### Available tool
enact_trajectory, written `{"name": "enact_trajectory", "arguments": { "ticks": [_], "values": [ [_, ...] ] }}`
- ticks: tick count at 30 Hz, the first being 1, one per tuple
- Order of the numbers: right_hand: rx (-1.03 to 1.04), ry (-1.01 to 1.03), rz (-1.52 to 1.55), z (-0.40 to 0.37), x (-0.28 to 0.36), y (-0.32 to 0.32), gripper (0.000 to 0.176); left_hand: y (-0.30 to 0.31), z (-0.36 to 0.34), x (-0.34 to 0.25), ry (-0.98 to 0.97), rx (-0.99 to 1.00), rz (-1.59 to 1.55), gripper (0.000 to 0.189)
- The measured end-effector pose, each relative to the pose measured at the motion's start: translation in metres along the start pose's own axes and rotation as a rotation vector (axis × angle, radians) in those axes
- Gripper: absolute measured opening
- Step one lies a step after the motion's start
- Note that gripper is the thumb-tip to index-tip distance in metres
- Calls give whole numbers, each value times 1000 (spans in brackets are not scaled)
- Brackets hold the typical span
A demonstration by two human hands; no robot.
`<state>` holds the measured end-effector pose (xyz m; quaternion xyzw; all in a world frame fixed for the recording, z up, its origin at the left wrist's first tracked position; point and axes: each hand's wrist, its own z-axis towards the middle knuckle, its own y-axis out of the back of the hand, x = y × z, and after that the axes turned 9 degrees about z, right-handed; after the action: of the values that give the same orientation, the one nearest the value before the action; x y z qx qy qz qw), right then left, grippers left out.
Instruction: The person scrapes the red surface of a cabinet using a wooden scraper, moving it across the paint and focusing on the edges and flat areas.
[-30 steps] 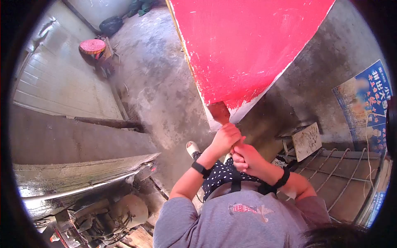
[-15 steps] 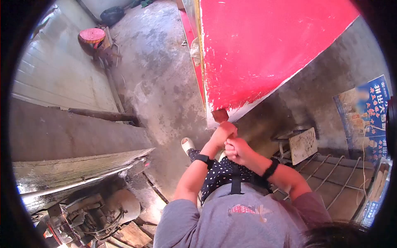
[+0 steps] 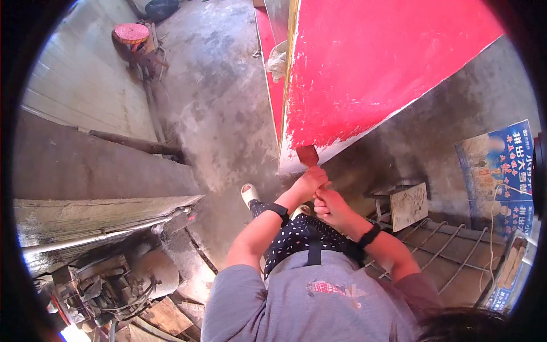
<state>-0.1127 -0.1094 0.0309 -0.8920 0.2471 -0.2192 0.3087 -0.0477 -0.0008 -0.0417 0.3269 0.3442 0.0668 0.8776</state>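
A scraper (image 3: pixel 307 155) with a flat, reddish-brown blade lies against the lower edge of a large red panel (image 3: pixel 387 74), where the red surface gives way to a ragged white strip. My left hand (image 3: pixel 312 180) is closed round its handle just behind the blade. Lower down, my right hand (image 3: pixel 331 205) is a fist on the handle's rear end, close behind the left one. The hands cover most of the handle. Scratches and pale specks mark the red face near its left corner.
Wire-mesh bars (image 3: pixel 453 251) and a small pale board (image 3: pixel 409 205) stand at the right, near a blue printed poster (image 3: pixel 504 171). Scrap parts and wood (image 3: pixel 125 285) lie lower left. A pink-topped stool (image 3: pixel 131 33) is by the left wall on the concrete floor.
The view has shifted slightly. The blade has moved a little to the right along the panel's lower edge and more of it shows. Both hands keep their grip.
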Motion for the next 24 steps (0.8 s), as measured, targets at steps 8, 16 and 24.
{"name": "enact_trajectory", "arguments": {
  "ticks": [8,16,24],
  "values": [
    [18,-9,17,50,-15,18,19,-23,-29,42,151,304,-17,10],
    [11,-38,44,6,13,0,22,17,-5,6,7,328,117,24],
    [-101,145,-76,31,-18,36,21,-8,-3,13,-19,785,335,23]
  ]
}}
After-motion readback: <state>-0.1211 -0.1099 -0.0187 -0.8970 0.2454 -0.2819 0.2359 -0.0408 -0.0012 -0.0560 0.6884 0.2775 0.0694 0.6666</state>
